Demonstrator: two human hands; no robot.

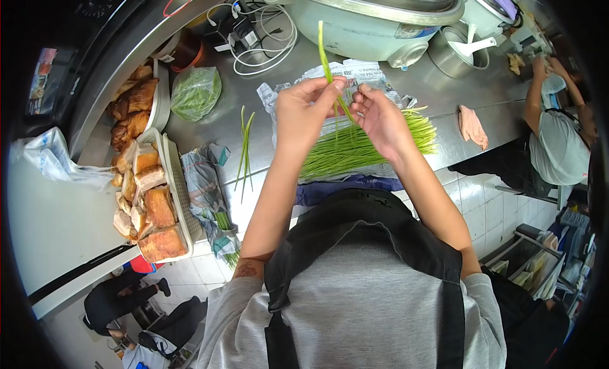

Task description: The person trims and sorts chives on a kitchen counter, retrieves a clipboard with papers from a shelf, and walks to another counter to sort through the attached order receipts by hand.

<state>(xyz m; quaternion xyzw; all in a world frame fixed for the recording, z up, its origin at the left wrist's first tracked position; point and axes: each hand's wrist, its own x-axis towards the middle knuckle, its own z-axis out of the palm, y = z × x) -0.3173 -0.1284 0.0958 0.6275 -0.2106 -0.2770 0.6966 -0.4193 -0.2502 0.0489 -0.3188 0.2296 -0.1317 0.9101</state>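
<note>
The left hand [303, 112] holds a green stalk [325, 57] above the worktop [266, 163], its grip pinching the stalk between thumb and fingertips, with the top end sticking up past them. The right hand [386, 123] is beside the stalk's lower part, fingers curled; I cannot tell whether its grip is pressed on the stalk or only near it. Below both hands, a pile of green stalks [355, 150] lies on newspaper [374, 75]. A few loose stalks [245, 144] lie to the left, apart from the pile. Farther left are a newspaper-wrapped bundle [202, 179], a plastic bag of greens [196, 93] and a basket [179, 194] with chunks of meat [162, 207]. At the back stand a big cooker [368, 33] and a metal pot [444, 52] with a white ladle [472, 47]. 1 co-worker [558, 144] is on the right
</note>
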